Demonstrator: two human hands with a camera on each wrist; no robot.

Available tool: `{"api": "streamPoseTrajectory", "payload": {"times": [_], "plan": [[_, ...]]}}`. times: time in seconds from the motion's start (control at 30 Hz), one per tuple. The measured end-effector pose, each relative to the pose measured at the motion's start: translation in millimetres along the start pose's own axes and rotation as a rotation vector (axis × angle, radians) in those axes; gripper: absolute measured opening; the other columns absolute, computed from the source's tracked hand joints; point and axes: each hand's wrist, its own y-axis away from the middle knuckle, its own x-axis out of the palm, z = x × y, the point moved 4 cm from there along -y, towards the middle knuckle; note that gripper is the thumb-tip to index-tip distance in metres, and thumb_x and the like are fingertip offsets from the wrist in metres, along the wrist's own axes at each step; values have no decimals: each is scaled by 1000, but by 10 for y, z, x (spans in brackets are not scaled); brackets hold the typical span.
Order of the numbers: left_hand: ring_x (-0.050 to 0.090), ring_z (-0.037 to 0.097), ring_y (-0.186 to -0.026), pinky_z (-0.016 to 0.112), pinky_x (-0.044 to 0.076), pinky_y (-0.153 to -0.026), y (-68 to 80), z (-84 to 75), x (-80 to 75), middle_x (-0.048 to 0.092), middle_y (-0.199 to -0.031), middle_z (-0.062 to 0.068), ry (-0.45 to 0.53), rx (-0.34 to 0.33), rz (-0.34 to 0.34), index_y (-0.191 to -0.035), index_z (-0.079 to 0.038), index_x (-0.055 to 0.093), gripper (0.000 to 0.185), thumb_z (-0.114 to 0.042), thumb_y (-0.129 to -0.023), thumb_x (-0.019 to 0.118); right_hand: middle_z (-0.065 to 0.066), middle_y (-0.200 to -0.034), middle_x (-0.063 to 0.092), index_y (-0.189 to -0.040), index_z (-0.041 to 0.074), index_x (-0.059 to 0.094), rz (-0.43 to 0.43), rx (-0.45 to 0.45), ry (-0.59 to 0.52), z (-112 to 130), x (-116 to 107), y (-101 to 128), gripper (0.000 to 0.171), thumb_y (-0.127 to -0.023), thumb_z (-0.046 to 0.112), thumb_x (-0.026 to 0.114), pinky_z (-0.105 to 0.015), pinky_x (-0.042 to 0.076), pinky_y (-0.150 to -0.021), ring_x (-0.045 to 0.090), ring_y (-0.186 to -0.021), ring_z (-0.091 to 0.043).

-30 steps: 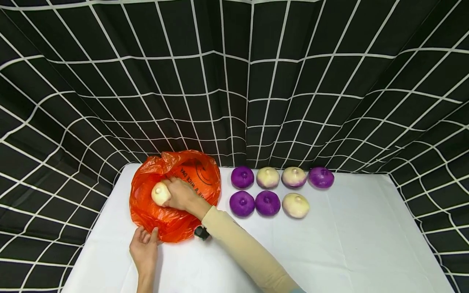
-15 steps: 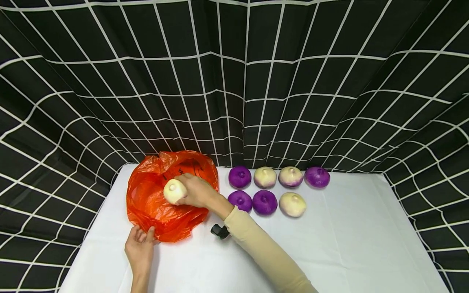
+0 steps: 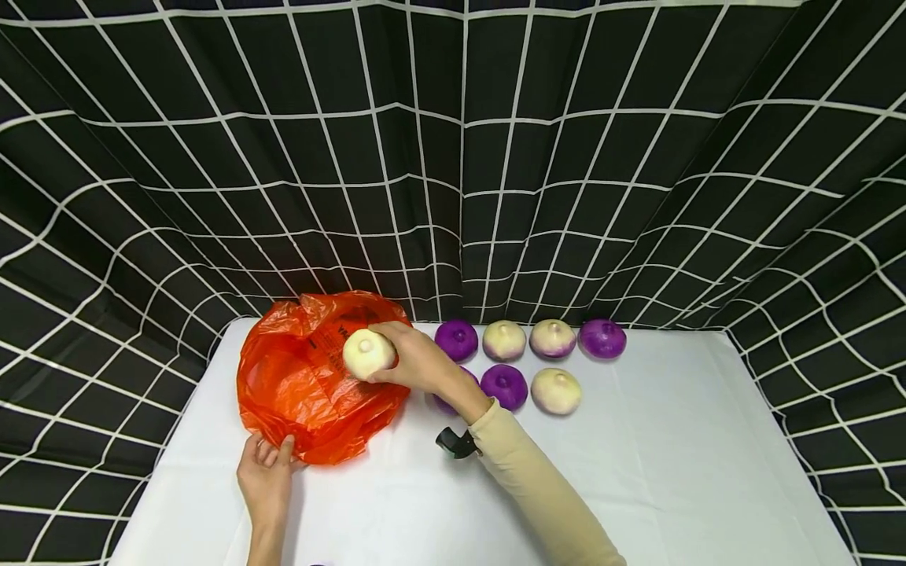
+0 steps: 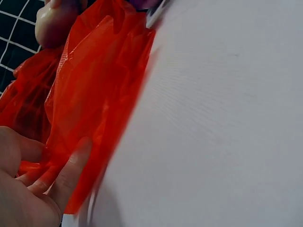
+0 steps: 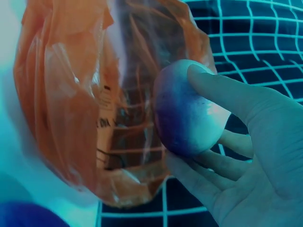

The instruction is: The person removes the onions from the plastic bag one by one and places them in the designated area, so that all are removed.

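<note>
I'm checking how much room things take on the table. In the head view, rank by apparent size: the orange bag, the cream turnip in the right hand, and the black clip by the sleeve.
1. orange bag, by far the largest.
2. cream turnip, held above the bag, so slightly nearer the camera.
3. black clip, smallest.

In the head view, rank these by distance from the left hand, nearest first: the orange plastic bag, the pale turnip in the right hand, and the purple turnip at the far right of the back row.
1. Orange plastic bag: its near edge is pinched in the left hand.
2. Pale turnip: held above the bag's right side by the right hand.
3. Purple turnip: far right end of the back row.
</note>
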Motion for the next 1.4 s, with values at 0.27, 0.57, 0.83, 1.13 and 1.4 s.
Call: {"api": "streamPoseTrajectory", "payload": {"times": [0.27, 0.57, 0.83, 1.13, 1.4], "plan": [[52, 3, -52, 24, 55, -46, 2, -17, 9, 52, -70, -6, 48, -15, 13, -111, 0, 53, 24, 9, -90, 61, -12, -138, 54, -139, 5, 51, -66, 23, -34, -95, -196, 207, 76, -76, 29, 86, -36, 46, -104, 56, -122, -24], [51, 3, -53, 24, 55, -46, -8, -2, 9, 53, -71, -6, 55, -21, 10, -114, -1, 53, 27, 8, -90, 61, -11, -134, 56, -137, 3, 52, -207, 29, -114, -325, -498, 587, 75, -74, 24, 87, -37, 52, -95, 60, -112, -24], [48, 1, -51, 22, 54, -46, 19, -20, 21, 48, -67, -7, 38, -12, 8, -107, -2, 54, 20, 6, -91, 62, -17, -138, 52, -140, 3, 49, -307, 207, -198, -711, -774, 927, 77, -76, 23, 86, -38, 56, -90, 62, -112, -31], [52, 2, -51, 20, 52, -45, 40, 1, 32, 58, -69, -9, 34, -9, 8, -108, 2, 56, 18, 4, -91, 62, -21, -132, 54, -138, -2, 49, -384, 262, -104, -1001, -964, 1443, 75, -75, 17, 86, -44, 56, -89, 64, -106, -36], [55, 2, -51, 21, 53, -45, 37, 29, 65, 60, -69, -9, 18, -14, 28, -105, 1, 56, 15, 3, -91, 63, -23, -136, 51, -137, -4, 48, -435, 273, -76, -1103, -1037, 1727, 77, -74, 15, 87, -43, 57, -87, 62, -109, -37]]}}
